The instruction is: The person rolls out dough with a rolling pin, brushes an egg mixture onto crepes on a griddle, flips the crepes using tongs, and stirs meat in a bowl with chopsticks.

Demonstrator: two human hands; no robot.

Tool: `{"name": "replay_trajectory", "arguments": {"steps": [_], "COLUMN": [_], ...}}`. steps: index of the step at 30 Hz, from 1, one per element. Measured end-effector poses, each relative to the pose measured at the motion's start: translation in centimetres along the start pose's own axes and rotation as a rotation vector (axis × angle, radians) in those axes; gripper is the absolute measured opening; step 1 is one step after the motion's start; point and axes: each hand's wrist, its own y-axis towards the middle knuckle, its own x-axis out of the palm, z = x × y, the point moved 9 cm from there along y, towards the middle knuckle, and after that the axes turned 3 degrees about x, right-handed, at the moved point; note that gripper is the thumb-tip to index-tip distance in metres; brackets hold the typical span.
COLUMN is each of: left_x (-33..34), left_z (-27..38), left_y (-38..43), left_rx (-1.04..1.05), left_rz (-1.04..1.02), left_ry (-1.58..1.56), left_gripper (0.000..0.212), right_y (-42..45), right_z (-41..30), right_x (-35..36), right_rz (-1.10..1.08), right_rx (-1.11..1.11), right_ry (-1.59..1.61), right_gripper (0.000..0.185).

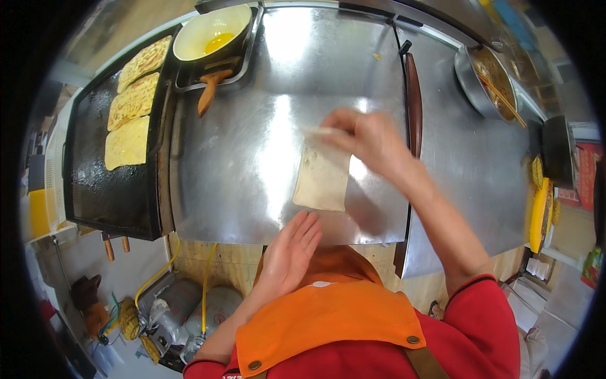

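Note:
A flat rectangle of pale dough (323,182) lies on the steel worktop (227,166) in front of me. My right hand (367,137) is above its far end, slightly blurred, with the far edge of the dough pinched between thumb and fingers and lifted or folded over. My left hand (291,246) rests near the worktop's front edge, palm turned up and fingers extended, just short of the dough's near edge, holding nothing.
Several flatbreads (134,102) lie on a black griddle (94,189) at left. Behind it are a bowl with yellow liquid (210,35) and a wooden-handled brush (210,90) on a tray. A brown rolling pin (414,104) and a metal bowl with chopsticks (487,85) are to the right.

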Motion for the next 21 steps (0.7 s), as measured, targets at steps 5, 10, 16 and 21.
{"name": "replay_trajectory", "arguments": {"steps": [5, 10, 16, 21], "left_x": [-2.9, -1.9, -2.9, -3.2], "left_z": [-2.8, -0.6, 5.8, 18.6], "left_y": [2.3, -2.7, -5.8, -9.3], "left_rx": [0.109, 0.137, 0.309, 0.866], "left_rz": [-0.434, -0.552, -0.398, -0.052], "left_ry": [-0.065, 0.043, 0.248, 0.700], "left_gripper": [0.055, 0.051, 0.046, 0.043], "right_y": [-9.7, -13.6, -9.3, -0.8], "right_z": [-9.6, -14.7, -13.3, -9.5], "right_x": [3.8, 8.2, 6.9, 7.5], "right_rz": [-0.124, -0.476, -0.381, -0.122], "right_rx": [-0.210, -0.321, -0.170, 0.008], "right_ry": [0.043, 0.178, 0.316, 0.334], "right_gripper": [0.020, 0.021, 0.028, 0.036]}}
